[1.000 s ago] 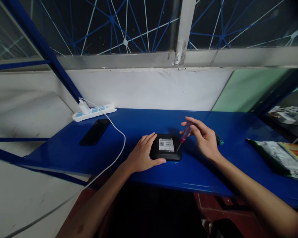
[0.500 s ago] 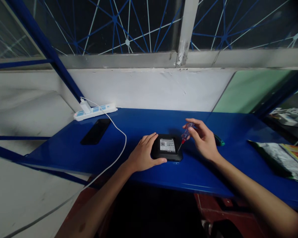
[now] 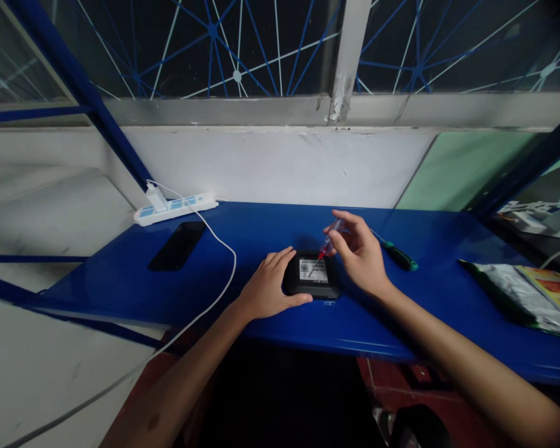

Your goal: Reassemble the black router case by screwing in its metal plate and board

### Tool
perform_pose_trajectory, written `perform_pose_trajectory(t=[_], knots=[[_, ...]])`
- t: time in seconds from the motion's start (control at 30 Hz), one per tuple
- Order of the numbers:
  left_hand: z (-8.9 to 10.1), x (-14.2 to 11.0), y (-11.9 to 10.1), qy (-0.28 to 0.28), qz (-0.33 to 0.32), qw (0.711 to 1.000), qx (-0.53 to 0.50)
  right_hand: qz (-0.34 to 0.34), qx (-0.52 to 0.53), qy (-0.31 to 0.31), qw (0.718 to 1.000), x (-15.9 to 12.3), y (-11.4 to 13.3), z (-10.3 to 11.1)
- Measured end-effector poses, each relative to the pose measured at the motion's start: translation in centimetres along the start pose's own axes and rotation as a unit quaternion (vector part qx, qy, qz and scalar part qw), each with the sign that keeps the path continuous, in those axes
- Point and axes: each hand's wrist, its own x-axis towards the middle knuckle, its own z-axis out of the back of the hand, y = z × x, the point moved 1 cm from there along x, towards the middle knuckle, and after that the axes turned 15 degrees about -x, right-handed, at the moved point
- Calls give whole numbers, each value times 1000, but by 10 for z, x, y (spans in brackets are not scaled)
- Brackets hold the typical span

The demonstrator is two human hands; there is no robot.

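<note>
A flat black device [image 3: 308, 290] with rounded corners lies on the blue table, a white printed label [image 3: 307, 270] facing up. My left hand [image 3: 269, 285] grips its left end, fingers along the far side and thumb along the near edge. Between the fingers of my right hand [image 3: 358, 249] is a screwdriver [image 3: 327, 242] with a clear purplish handle and a red collar. Its thin shaft slants down over the label; whether the tip touches cannot be made out. Behind that hand lies a second screwdriver [image 3: 401, 256] with a dark green handle.
On the left of the blue table [image 3: 256, 227] lies a black phone [image 3: 177, 246]. Behind it sits a white power strip [image 3: 176, 208] with a charger plugged in, its white cable [image 3: 236, 261] running across the table. A silver foil packet [image 3: 508, 287] lies at the right.
My right hand has moved left with the screwdriver, its tip shifting from the device's right edge to over the label. More of the green-handled screwdriver shows. My left hand keeps its hold.
</note>
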Motion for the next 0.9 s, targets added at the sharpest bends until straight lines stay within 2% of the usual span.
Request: perform_pose_trajectory(t=[0.1, 0.23, 0.47, 0.67, 0.9], knots=[[-1, 0, 0, 0, 1, 1000, -1, 11, -29, 10, 999, 0, 6, -14], [-2, -1, 0, 4, 4, 1000, -2, 22, -64, 9, 998, 0, 7, -22], [-3, -2, 2, -4, 0, 1000, -10, 14, -57, 1, 998, -7, -2, -25], [-3, -2, 1, -5, 7, 1000, -8, 3, 0, 4, 1000, -14, 1, -24], [-2, -2, 0, -5, 7, 1000, 2, 20, -67, -51, 996, -14, 0, -22]])
